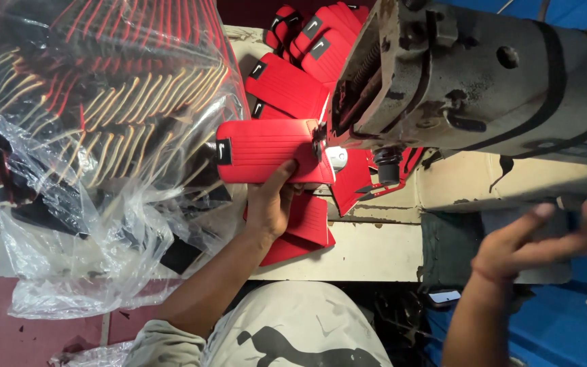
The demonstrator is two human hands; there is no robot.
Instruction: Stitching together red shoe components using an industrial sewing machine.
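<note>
My left hand (271, 207) holds a red padded panel (270, 151) from below, thumb curled up over its near edge and fingers (281, 178) closed under it, so the ribbed face stays flat and level as its right end sits at the needle area of the sewing machine (484, 75). Gripping it that way keeps my knuckles clear of the presser foot (336, 158) while the piece lies square to the machine head. The panel has a small black tab with a pale mark at its left end, away from the machine.

My right hand (541, 238) is off to the right, near the front edge of the surface (368, 251) below the machine's arm. Its fingers are spread loosely and hold nothing; I cannot tell whether they touch the machine body.

Under my left hand lie more red panels (307, 228), overlapping each other on the surface, close enough to pick from. A longer run of the same red pieces (307, 51) trails away behind the machine toward the far edge, laid like shingles with black tabs showing.

At the left edge of the surface a large clear plastic bag (90, 156) bulges open. It is packed with dark pieces striped red and yellow, stacked in rows.
</note>
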